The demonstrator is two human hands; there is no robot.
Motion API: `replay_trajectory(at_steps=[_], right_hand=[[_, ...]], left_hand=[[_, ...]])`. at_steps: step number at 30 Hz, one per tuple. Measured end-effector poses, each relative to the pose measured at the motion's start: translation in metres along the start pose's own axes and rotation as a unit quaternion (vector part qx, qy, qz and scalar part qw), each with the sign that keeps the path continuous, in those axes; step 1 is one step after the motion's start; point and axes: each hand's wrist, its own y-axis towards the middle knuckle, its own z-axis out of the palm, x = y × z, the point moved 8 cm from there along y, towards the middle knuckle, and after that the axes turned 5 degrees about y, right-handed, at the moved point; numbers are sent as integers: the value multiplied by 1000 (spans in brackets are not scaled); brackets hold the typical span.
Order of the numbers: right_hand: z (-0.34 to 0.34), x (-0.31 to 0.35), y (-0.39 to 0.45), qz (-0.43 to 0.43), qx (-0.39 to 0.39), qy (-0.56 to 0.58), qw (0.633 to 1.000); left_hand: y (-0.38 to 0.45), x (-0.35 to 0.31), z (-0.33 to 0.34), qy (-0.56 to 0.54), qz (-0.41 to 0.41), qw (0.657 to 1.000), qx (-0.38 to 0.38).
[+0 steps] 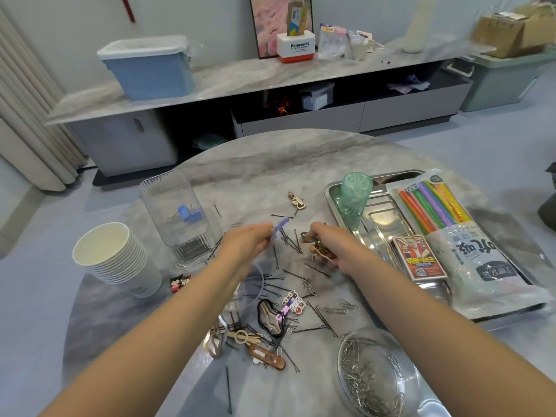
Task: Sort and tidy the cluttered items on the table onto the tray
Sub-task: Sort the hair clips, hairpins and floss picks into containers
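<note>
My left hand pinches a small purple clip above the middle of the round marble table. To its right my right hand grips a bunch of hair clips, a green one on top. Black hairpins, paper clips and more hair clips lie scattered under and in front of both hands. At the right stands the steel tray. It holds a green plastic cup, a pack of coloured straws and a card box.
A clear box with a blue binder clip stands at the left, next to a stack of paper cups. A round clear dish of paper clips sits near the front edge. A gold keyring lies farther back.
</note>
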Motion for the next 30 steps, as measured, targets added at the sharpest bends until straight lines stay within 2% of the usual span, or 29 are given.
replay_trajectory(at_steps=[2,4,11,16,18,21,24,27,30], right_hand=[[4,-1,1,16,39,32,999],[11,-2,-1,32,77,71,994],[34,-15,-11,99,133,113,980],[48,-17,-16,113,191,221,950],[47,-20,-13,101,173,235,951],[40,-15,-5,40,122,254,959],[36,-6,-2,-6,114,287,951],[39,4,-4,-30,128,322,937],[38,7,-6,-47,107,317,941]], left_hand=[[-7,-3,7,-150,-40,987,38],[-13,-4,11,-225,-67,970,70],[-20,-2,17,-268,-72,958,76],[-27,3,25,-254,-92,955,119],[-30,5,29,-212,-89,965,128],[-33,10,35,-114,-72,981,137],[-30,10,37,-69,-56,991,99],[-27,10,37,-79,-44,994,55],[-25,16,38,-64,-51,996,17]])
